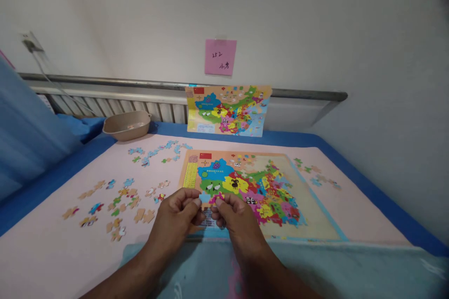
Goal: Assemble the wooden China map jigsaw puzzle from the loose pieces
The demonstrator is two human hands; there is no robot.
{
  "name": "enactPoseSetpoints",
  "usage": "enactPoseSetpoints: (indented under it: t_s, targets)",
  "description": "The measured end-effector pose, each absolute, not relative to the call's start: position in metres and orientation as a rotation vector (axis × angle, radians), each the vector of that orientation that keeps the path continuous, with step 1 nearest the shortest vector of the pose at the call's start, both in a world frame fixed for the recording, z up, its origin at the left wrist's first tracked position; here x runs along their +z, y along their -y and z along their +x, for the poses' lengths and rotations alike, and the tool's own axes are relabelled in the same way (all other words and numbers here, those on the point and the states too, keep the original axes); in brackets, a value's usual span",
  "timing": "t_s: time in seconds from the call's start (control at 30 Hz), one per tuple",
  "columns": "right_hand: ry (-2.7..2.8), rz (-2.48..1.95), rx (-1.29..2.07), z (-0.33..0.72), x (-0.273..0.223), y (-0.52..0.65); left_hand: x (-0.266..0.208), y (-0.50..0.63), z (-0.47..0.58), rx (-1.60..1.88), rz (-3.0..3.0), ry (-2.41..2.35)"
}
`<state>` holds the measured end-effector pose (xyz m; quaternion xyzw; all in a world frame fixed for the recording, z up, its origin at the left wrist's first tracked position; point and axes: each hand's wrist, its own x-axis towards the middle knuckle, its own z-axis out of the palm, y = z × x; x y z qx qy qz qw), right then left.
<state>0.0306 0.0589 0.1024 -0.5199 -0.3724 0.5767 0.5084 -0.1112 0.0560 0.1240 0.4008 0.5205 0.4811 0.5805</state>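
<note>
Between thumb and fingers, my left hand point(182, 208) pinches a light-blue puzzle piece point(205, 198). My right hand point(234, 212) is closed on a magenta-and-yellow puzzle piece point(218, 197), partly covered by the fingers. The two pieces are edge to edge; whether they interlock I cannot tell. Both hands are over the lower left of a partly filled map puzzle board point(315, 205). Its left and middle show coloured regions with animals, while bare tray shows along the right and lower right.
A printed reference map point(228, 111) stands against the wall rail point(305, 95). Loose puzzle pieces point(122, 201) lie left of the board, others point(317, 175) to its right. A beige basin point(126, 126) is at the back left. Pale-green cloth point(351, 266) covers the front edge.
</note>
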Motion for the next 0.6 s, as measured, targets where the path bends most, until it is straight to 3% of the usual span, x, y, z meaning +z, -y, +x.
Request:
enactPoseSetpoints:
  t_s: [0.6]
  targets:
    - [0.907,-1.229,1.396,0.0310,0.1006,-0.0591,0.1199,-0.0572,-0.1138,1.113,0.954,-1.229]
